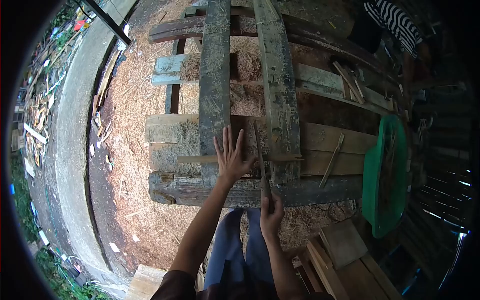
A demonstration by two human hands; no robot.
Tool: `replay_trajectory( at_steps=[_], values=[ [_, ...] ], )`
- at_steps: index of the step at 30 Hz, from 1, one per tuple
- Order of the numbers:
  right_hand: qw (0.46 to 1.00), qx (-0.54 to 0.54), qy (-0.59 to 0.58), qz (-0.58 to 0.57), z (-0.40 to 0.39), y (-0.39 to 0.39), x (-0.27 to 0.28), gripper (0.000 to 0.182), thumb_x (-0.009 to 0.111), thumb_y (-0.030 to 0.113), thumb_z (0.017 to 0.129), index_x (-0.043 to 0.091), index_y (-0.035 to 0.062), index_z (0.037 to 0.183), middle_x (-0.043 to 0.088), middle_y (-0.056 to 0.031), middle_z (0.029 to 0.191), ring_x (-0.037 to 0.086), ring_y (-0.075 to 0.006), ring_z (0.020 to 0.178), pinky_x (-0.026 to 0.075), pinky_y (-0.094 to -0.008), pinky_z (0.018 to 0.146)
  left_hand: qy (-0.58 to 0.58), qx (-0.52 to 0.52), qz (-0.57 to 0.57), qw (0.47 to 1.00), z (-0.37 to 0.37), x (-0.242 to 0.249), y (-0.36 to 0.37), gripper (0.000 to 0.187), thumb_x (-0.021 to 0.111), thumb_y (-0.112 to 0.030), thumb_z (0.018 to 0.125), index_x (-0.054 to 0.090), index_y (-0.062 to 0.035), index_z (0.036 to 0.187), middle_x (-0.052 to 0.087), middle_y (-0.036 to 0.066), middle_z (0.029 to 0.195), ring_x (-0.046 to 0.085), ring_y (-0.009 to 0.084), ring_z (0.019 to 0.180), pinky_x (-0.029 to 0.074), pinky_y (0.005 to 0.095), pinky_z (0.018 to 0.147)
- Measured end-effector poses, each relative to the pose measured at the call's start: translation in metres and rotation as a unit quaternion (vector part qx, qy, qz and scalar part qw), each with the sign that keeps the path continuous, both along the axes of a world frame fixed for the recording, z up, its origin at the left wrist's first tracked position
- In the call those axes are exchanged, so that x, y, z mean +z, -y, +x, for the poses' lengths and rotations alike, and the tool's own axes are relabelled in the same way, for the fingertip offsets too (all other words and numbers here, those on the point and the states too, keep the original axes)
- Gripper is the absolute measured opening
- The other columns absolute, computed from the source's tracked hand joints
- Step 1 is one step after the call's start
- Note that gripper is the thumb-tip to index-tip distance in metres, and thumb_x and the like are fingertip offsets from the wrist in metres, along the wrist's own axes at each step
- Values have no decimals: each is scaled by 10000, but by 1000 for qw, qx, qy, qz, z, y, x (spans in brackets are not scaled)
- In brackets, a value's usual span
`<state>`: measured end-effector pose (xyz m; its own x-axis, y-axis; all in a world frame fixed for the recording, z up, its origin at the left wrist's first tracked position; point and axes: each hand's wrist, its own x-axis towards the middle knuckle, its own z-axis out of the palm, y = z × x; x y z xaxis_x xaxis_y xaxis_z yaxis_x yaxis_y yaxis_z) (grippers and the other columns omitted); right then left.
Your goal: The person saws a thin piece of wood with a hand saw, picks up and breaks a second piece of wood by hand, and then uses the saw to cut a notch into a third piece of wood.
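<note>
Because only the left hand [231,164], fingers spread, steadies the narrow strip [195,159] lying across the planks [280,90], it could skid, and the saw [262,165], clamped in the closed fingers of the right hand [271,217], might then jump toward the nearby left thumb [249,163].

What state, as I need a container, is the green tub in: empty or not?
Not empty: thin brownish pieces show inside the green tub; how full, I cannot tell.

a thin, light-brown wooden strip [197,159] lies flat across two weathered planks [214,75]. a long, narrow handsaw [262,167] crosses it at an angle, tip pointing forward, between the planks.
</note>
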<state>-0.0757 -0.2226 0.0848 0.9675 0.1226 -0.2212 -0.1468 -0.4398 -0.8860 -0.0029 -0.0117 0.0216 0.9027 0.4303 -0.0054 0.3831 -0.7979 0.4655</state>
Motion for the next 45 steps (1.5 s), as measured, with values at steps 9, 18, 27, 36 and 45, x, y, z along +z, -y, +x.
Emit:
replay_trajectory(
  at_steps=[9, 18, 27, 36, 45],
  values=[
    [999, 5, 14, -47, 5, -13, 20, 258, 632, 196, 1079, 628, -8, 1236, 630, -86, 910, 631, -155, 787, 506, -342, 700, -11, 37, 98, 994, 28, -17, -14, 895, 575, -562, 983, 219, -143, 1690, 73, 231, 1759, 19, 383, 1640, -28, 618, 1291],
    [993, 24, -109, -29, 5, -3, 58, 321, 602, 205, 1094, 568, 4, 1342, 668, -100, 984, 675, -177, 839, 539, -342, 735, -80, 97, 95, 987, 44, -4, -9, 870, 507, -504, 986, 163, -157, 1705, 50, 240, 1759, 16, 372, 1642, -31, 594, 1305],
    [994, 59, -85, -32, 14, 10, 59, 368, 560, 291, 1116, 554, 15, 1359, 697, -141, 965, 714, -224, 861, 547, -367, 746, -112, 123, 96, 981, 47, 2, -5, 925, 551, -479, 941, 139, -172, 1710, 46, 234, 1760, 4, 368, 1644, -45, 624, 1295],
    [993, 97, -47, -49, 23, 18, 57, 356, 568, 244, 1109, 551, -2, 1364, 700, -214, 1065, 721, -366, 972, 552, -438, 815, -137, 119, 90, 979, 48, 5, -7, 964, 567, -508, 917, 125, -190, 1712, 37, 223, 1765, 0, 351, 1647, -52, 649, 1286],
    [990, 40, -123, -47, 19, 1, 63, 330, 578, 269, 1108, 568, 8, 1310, 702, -215, 1042, 721, -339, 929, 542, -421, 777, -135, 117, 85, 980, 44, 1, -6, 969, 570, -518, 910, 137, -183, 1710, 46, 234, 1762, 3, 359, 1647, -54, 665, 1278]
  ],
)
